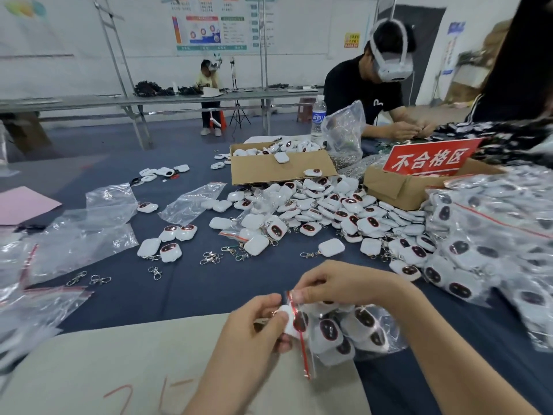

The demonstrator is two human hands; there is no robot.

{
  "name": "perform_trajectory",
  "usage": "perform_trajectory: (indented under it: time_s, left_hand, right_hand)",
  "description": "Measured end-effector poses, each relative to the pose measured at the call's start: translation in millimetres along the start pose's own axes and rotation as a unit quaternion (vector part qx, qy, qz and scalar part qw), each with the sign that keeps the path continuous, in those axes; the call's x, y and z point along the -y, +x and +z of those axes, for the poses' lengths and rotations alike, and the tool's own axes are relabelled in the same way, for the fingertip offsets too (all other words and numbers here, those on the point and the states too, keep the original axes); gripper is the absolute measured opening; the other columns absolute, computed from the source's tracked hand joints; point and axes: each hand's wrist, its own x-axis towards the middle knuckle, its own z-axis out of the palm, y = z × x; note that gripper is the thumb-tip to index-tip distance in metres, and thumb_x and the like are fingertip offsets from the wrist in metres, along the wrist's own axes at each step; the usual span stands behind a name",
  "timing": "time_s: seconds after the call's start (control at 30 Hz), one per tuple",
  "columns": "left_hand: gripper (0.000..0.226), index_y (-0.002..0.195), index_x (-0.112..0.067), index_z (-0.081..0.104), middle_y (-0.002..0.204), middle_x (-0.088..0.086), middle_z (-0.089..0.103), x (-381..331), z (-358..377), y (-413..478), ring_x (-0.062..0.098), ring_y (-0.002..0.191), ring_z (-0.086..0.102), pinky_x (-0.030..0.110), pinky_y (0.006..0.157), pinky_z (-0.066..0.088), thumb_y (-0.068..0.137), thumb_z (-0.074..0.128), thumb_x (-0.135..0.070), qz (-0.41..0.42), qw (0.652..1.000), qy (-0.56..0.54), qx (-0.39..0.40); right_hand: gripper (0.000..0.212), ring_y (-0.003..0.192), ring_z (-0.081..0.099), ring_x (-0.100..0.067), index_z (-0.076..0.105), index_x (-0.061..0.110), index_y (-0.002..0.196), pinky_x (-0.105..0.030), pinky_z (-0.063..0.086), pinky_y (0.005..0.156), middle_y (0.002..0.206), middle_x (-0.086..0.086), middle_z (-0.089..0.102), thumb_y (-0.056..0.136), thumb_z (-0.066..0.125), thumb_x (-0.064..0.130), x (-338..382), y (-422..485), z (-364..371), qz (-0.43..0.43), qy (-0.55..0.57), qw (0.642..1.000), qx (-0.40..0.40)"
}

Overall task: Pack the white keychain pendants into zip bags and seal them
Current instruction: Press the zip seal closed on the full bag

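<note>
Pinching firmly, I've got the left hand point(257, 322) curled round a white pendant point(286, 323) right at the mouth of the zip bag point(377, 323); right hand point(338, 284) nips the bag's red-striped lip, fingers closed on it; loose pendants point(317, 205) heaped well beyond

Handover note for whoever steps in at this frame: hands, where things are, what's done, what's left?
Left hand pinches a white pendant at the mouth of the zip bag.
Right hand pinches the bag's red-striped opening, holding it open.
Done: the bag already holds several pendants; filled bags are stacked at right.
Left: push this one in, seal; a loose pile lies mid-table, empty bags at left.
</note>
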Motion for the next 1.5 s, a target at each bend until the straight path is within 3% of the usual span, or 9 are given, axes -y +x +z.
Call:
perform_trajectory:
  time_s: [0.1, 0.23, 0.43, 0.6, 0.83, 1.0, 1.3, 1.4, 1.5]
  left_hand:
    - [0.013, 0.100, -0.019, 0.071, 0.085, 0.002, 0.075, -9.1, 16.2, -3.2, 0.018, 0.062, 0.071, 0.030, 0.062, 0.058, 0.095, 0.067, -0.008, 0.031, 0.998, 0.045, -0.027]
    - [0.022, 0.105, -0.032, 0.070, 0.099, -0.006, 0.070, -15.8, 34.6, -11.7, 0.010, 0.088, 0.068, 0.034, 0.087, 0.055, 0.101, 0.057, -0.015, 0.111, 0.982, 0.153, -0.021]
    - [0.040, 0.131, -0.058, 0.046, 0.106, -0.027, 0.071, -35.1, 27.0, -19.8, -0.008, 0.093, 0.064, 0.006, 0.080, 0.044, 0.105, 0.048, -0.027, 0.208, 0.964, 0.152, 0.065]
    - [0.042, 0.136, -0.043, 0.051, 0.138, -0.021, 0.048, -40.1, 13.9, -23.7, 0.000, 0.126, 0.049, 0.011, 0.094, 0.042, 0.094, 0.054, -0.044, 0.296, 0.938, 0.149, -0.105]
    - [0.014, 0.094, -0.031, 0.071, 0.085, -0.022, 0.072, -71.2, 5.1, -11.9, -0.001, 0.074, 0.062, 0.008, 0.065, 0.041, 0.100, 0.061, -0.025, 0.266, 0.953, 0.110, -0.094]
    - [0.017, 0.085, -0.037, 0.070, 0.083, -0.018, 0.071, -109.4, 4.6, -8.9, -0.002, 0.075, 0.060, 0.017, 0.070, 0.044, 0.098, 0.064, -0.027, 0.320, 0.924, 0.174, -0.113]
    - [0.016, 0.079, -0.033, 0.071, 0.075, -0.012, 0.072, -98.6, -14.2, -25.0, 0.006, 0.066, 0.061, 0.013, 0.060, 0.043, 0.094, 0.069, -0.029, 0.326, 0.929, 0.150, -0.083]
    - [0.019, 0.080, -0.031, 0.073, 0.077, -0.008, 0.073, -90.2, -23.5, -21.6, 0.004, 0.065, 0.061, 0.009, 0.062, 0.044, 0.088, 0.063, -0.045, 0.319, 0.940, 0.092, -0.085]
    - [0.028, 0.084, -0.022, 0.076, 0.083, 0.014, 0.074, -72.2, -30.2, -3.1, 0.022, 0.071, 0.067, 0.033, 0.079, 0.056, 0.082, 0.064, -0.048, 0.219, 0.974, -0.021, -0.054]
  right_hand:
    - [0.021, 0.084, 0.062, 0.010, 0.075, 0.035, 0.098, -0.018, 0.045, 0.081, 0.091, 0.023, 0.072, 0.091, 0.066, 0.053, -2.1, -7.8, 1.4, -0.015, 0.032, 0.999, -0.036]
    - [0.010, 0.089, 0.067, 0.007, 0.077, 0.037, 0.090, -0.013, 0.047, 0.079, 0.093, 0.022, 0.075, 0.094, 0.068, 0.040, -3.4, -20.3, -1.9, -0.025, 0.065, 0.991, -0.111]
    - [0.011, 0.074, 0.070, 0.002, 0.076, 0.031, 0.085, -0.009, 0.050, 0.065, 0.081, 0.013, 0.076, 0.093, 0.069, 0.033, 2.7, -42.0, -9.1, -0.065, 0.142, 0.949, -0.273]
    - [0.018, 0.075, 0.072, -0.003, 0.075, 0.031, 0.084, -0.011, 0.052, 0.069, 0.079, 0.011, 0.077, 0.086, 0.066, 0.046, 22.4, -54.8, -11.4, -0.123, 0.205, 0.897, -0.371]
    - [0.023, 0.080, 0.075, -0.013, 0.079, 0.029, 0.083, -0.016, 0.056, 0.067, 0.086, 0.000, 0.079, 0.080, 0.067, 0.049, 50.4, -57.4, 2.9, -0.179, 0.345, 0.819, -0.423]
    - [0.041, 0.094, 0.074, -0.023, 0.074, 0.007, 0.096, -0.025, 0.059, 0.077, 0.102, -0.013, 0.077, 0.080, 0.067, 0.044, 56.4, -58.0, 13.3, -0.168, 0.485, 0.750, -0.417]
    - [0.028, 0.094, 0.074, -0.027, 0.077, 0.020, 0.080, -0.039, 0.059, 0.088, 0.092, -0.007, 0.078, 0.081, 0.064, 0.044, 64.1, -59.4, 34.1, -0.166, 0.463, 0.754, -0.435]
    - [0.028, 0.085, 0.076, -0.022, 0.078, 0.019, 0.085, -0.027, 0.061, 0.073, 0.092, -0.007, 0.078, 0.081, 0.068, 0.045, 58.2, -60.1, 37.9, -0.188, 0.458, 0.748, -0.442]
    - [0.032, 0.085, 0.076, -0.022, 0.075, 0.013, 0.096, -0.027, 0.061, 0.074, 0.094, -0.007, 0.078, 0.088, 0.067, 0.044, 51.5, -45.3, 45.1, -0.163, 0.441, 0.783, -0.407]
